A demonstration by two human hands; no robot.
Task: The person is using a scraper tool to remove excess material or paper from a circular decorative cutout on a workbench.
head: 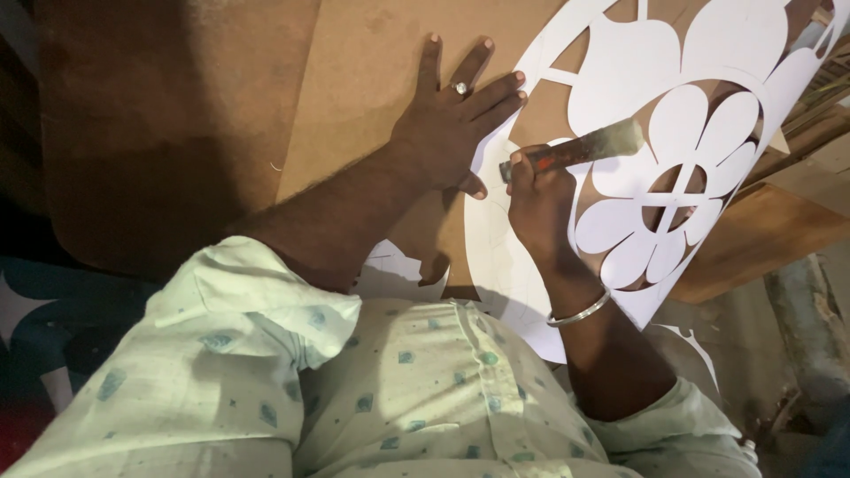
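Nearest the camera, the person's pale green short-sleeved shirt with small blue-green square prints (416,398) is filling the bottom of the view and hiding the near edge of the work. A thin silver bangle (580,312) is circling the right wrist. Just beyond it, the right hand (538,202) is closing its fingers around the red handle of a knife-like cutting tool with a worn grey metal blade (575,150), holding it slanted with the blade pointing up and to the right. The tool is lying across the large white paper sheet cut into a flower-and-petal openwork pattern (682,97), its blade resting over a white petal near the central flower; whether the tip is touching the paper cannot be told.

To the left, the left hand (456,124) is lying flat with fingers spread, palm down, partly on the left edge of the white sheet and partly on the flat brown board (372,62) beneath it. A silver ring (460,88) is sitting on one finger. A white paper offcut (394,270) is lying between the two forearms, close to the shirt.

The brown board is bearing the whole sheet, showing through the cut-out openings. Farther left the board is falling into deep shadow. At the right edge, strips of wood (815,159) are lying beside the sheet, above a grey floor (753,336).
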